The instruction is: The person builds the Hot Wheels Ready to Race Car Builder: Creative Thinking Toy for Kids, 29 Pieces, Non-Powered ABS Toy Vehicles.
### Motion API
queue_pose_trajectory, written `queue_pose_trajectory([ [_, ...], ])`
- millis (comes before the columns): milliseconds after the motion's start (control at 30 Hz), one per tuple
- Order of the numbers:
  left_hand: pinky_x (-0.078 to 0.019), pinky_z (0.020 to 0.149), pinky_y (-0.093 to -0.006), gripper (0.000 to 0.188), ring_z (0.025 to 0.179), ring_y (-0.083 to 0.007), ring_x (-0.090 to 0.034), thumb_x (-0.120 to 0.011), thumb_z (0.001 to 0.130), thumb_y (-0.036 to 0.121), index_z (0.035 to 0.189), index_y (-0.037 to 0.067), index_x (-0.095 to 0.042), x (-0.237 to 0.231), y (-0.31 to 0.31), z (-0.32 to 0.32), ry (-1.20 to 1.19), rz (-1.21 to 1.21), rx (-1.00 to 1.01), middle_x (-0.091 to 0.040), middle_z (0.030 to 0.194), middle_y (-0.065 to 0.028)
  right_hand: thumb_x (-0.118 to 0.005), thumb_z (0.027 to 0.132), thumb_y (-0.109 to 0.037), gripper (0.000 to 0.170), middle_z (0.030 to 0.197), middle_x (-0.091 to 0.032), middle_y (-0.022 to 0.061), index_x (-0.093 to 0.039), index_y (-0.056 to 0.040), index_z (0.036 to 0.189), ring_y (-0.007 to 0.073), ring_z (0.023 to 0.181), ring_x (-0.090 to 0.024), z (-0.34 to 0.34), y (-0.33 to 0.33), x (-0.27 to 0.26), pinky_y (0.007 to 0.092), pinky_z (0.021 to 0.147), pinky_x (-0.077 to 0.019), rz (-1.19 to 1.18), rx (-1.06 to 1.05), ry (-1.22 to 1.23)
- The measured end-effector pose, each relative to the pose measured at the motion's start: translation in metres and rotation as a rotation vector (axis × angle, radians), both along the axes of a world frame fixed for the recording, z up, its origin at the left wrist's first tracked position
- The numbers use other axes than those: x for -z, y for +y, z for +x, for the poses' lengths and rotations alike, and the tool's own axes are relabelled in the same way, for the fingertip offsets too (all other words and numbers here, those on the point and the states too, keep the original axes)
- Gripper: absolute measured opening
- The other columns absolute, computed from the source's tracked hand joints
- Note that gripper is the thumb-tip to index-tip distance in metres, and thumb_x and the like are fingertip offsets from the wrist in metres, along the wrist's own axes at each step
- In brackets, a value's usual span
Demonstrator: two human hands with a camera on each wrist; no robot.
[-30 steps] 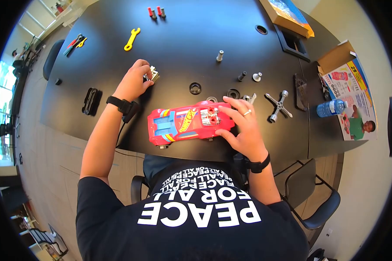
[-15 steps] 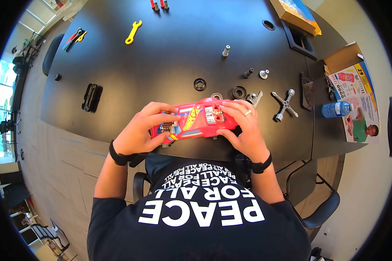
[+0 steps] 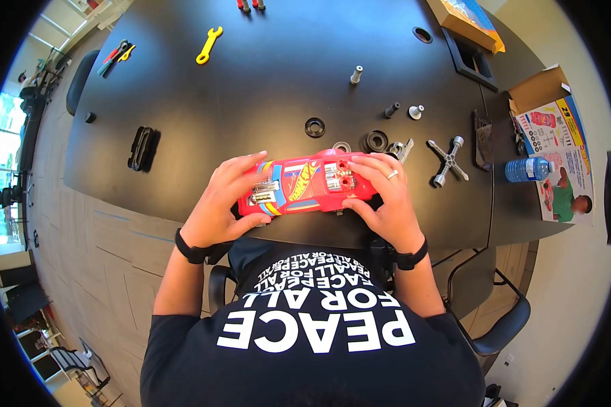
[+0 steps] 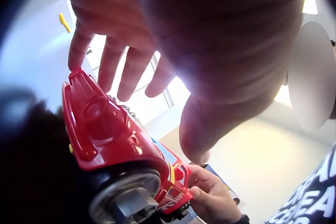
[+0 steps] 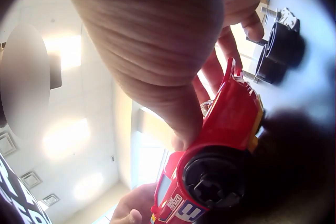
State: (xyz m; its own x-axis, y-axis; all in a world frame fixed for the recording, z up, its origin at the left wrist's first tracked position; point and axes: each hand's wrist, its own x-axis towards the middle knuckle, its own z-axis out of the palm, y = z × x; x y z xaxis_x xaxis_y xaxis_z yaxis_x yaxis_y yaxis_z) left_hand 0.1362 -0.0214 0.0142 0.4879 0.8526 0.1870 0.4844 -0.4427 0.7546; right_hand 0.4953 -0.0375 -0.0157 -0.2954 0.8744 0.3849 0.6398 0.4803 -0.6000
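The left hand (image 3: 220, 197) arches over one end of the red toy car (image 3: 305, 186), its fingers spread and mostly straight, with its thumb on the near side of the car; the left wrist view shows one fingertip meeting the red bodywork, though whether any finger presses the chrome piece (image 3: 265, 192) cannot be told. The right hand (image 3: 392, 197) holds the car's other end between its thumb on the near edge and its fingers on the far side. The car lies at the near edge of the dark table (image 3: 278, 88), with the chrome piece set in the blue recess at its left end and red-topped engine parts (image 3: 344, 175) at its right. Just beyond the car are a black ring (image 3: 308, 129) and a dark tyre (image 3: 368, 142); to its right lies a cross-shaped wrench (image 3: 448, 161), and well beyond it to the left a yellow wrench (image 3: 209, 47). The step in hand appears to be seating the chrome piece in the car; its fastening cannot be seen. The next move seems to call for a steady right-hand hold and even downward pressure, with the piece kept square in its recess.
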Motion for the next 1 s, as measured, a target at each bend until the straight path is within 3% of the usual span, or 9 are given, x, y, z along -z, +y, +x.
queue_pose_trajectory([
  [67, -0.0411, 0.130, -0.0546, 0.075, 0.156, -0.0436, -0.052, -0.094, 0.088, 0.043, 0.153, 0.011, -0.073, 0.010, 0.001, -0.008, 0.208, 0.138, 0.091, -0.060, 0.170, -0.0172, -0.098, 0.083, -0.026, 0.063, 0.148, -0.073, 0.0071, -0.076, -0.0104, 0.140, 0.0380, 0.142, -0.059, 0.001, 0.000, 0.001, 0.0543, 0.121, -0.0459, 0.002, 0.002, -0.003],
  [267, -0.0408, 0.130, -0.0564, 0.078, 0.158, -0.0451, -0.051, -0.092, 0.090, 0.049, 0.154, 0.009, -0.071, 0.015, -0.005, -0.009, 0.249, 0.147, 0.082, -0.058, 0.171, -0.0182, -0.098, 0.083, -0.026, 0.064, 0.148, -0.073, 0.0070, -0.076, -0.0112, 0.142, 0.0379, 0.142, -0.059, 0.002, 0.000, 0.001, 0.0539, 0.121, -0.0464, 0.010, -0.003, 0.003],
  [467, -0.0423, 0.128, -0.0564, 0.085, 0.156, -0.0434, -0.055, -0.095, 0.086, 0.044, 0.156, 0.005, -0.066, 0.017, -0.010, -0.009, 0.155, 0.154, 0.024, -0.061, 0.168, -0.0180, -0.096, 0.086, -0.023, 0.058, 0.145, -0.075, 0.0091, -0.077, -0.0083, 0.139, 0.0380, 0.139, -0.062, 0.008, -0.002, 0.000, 0.0530, 0.119, -0.0490, 0.005, -0.031, 0.039],
  [533, -0.0423, 0.128, -0.0568, 0.086, 0.156, -0.0437, -0.055, -0.096, 0.085, 0.045, 0.155, 0.005, -0.067, 0.019, -0.010, -0.014, 0.162, 0.159, 0.021, -0.062, 0.167, -0.0180, -0.094, 0.089, -0.020, 0.051, 0.141, -0.076, 0.0120, -0.077, -0.0063, 0.136, 0.0386, 0.135, -0.065, 0.018, 0.001, 0.000, 0.0529, 0.118, -0.0498, 0.039, 0.010, 0.115],
  [667, -0.0441, 0.128, -0.0561, 0.092, 0.155, -0.0449, -0.055, -0.099, 0.080, 0.049, 0.154, 0.004, -0.067, 0.019, -0.014, -0.017, 0.161, 0.145, 0.010, -0.062, 0.165, -0.0190, -0.090, 0.091, -0.011, 0.043, 0.139, -0.078, 0.0152, -0.078, -0.0042, 0.132, 0.0378, 0.133, -0.068, 0.048, 0.009, 0.007, 0.0477, 0.116, -0.0516, 0.003, 0.334, 0.101],
  [767, -0.0450, 0.127, -0.0546, 0.103, 0.155, -0.0457, -0.056, -0.099, 0.079, 0.061, 0.156, 0.001, -0.066, 0.023, -0.018, -0.017, 0.065, 0.034, -0.018, -0.059, 0.167, -0.0233, -0.087, 0.091, -0.005, 0.049, 0.144, -0.075, 0.0154, -0.075, -0.0060, 0.139, 0.0390, 0.134, -0.067, 0.068, 0.020, 0.013, 0.0477, 0.117, -0.0509, -0.051, 0.358, 0.070],
  [867, -0.0480, 0.125, -0.0517, 0.106, 0.151, -0.0442, -0.057, -0.103, 0.075, 0.053, 0.159, 0.003, -0.062, 0.022, -0.019, -0.015, 0.035, 0.033, -0.015, -0.059, 0.163, -0.0232, -0.085, 0.090, 0.000, 0.059, 0.151, -0.072, 0.0141, -0.071, -0.0076, 0.147, 0.0403, 0.136, -0.065, 0.075, 0.025, 0.009, 0.0487, 0.121, -0.0486, -0.037, 0.296, -0.028],
  [1000, -0.0468, 0.126, -0.0510, 0.118, 0.151, -0.0430, -0.059, -0.104, 0.073, 0.059, 0.164, 0.001, -0.057, 0.027, -0.022, -0.014, 0.034, 0.064, -0.041, -0.059, 0.165, -0.0233, -0.085, 0.089, 0.001, 0.061, 0.153, -0.072, 0.0125, -0.071, -0.0084, 0.148, 0.0400, 0.142, -0.061, 0.079, 0.026, 0.012, 0.0493, 0.124, -0.0473, -0.092, 0.197, -0.125],
])
